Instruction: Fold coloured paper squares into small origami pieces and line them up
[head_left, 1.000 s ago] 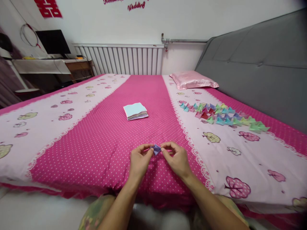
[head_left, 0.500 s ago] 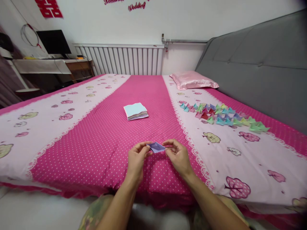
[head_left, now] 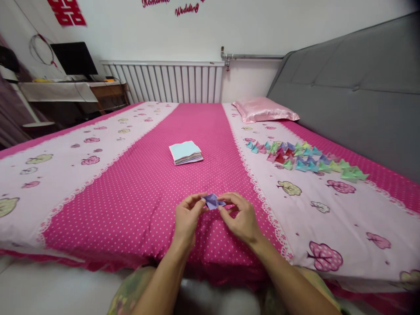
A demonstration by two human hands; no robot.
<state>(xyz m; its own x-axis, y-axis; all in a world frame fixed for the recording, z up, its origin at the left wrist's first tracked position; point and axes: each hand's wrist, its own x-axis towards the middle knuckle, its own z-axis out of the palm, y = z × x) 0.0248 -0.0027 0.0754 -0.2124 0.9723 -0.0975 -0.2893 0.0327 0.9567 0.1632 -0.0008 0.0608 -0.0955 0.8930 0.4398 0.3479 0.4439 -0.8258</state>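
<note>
A small purple folded paper boat point(head_left: 212, 201) is held up between my two hands, just over the near part of the bed. My left hand point(head_left: 188, 215) pinches its left tip between thumb and fingers. On the other side, my right hand point(head_left: 241, 217) grips the paper near its right end, with the tip poking out past the thumb. Beyond my hands lies a stack of square coloured paper point(head_left: 186, 152), a pale blue sheet on top. Several folded paper boats point(head_left: 308, 162) in green, blue, pink, red and purple sit in rows to the right.
Pink dotted bedding point(head_left: 138, 205) with pale printed side bands covers the bed. A pink satin pillow point(head_left: 265, 109) lies at the far right, against the grey headboard point(head_left: 354, 83). Behind the bed are a white radiator point(head_left: 167, 82) and a desk with a monitor point(head_left: 74, 59).
My right hand has shifted left along the purple paper, from its right tip to nearer the middle. The paper now looks more bent and raised. My left hand stays nearly in place.
</note>
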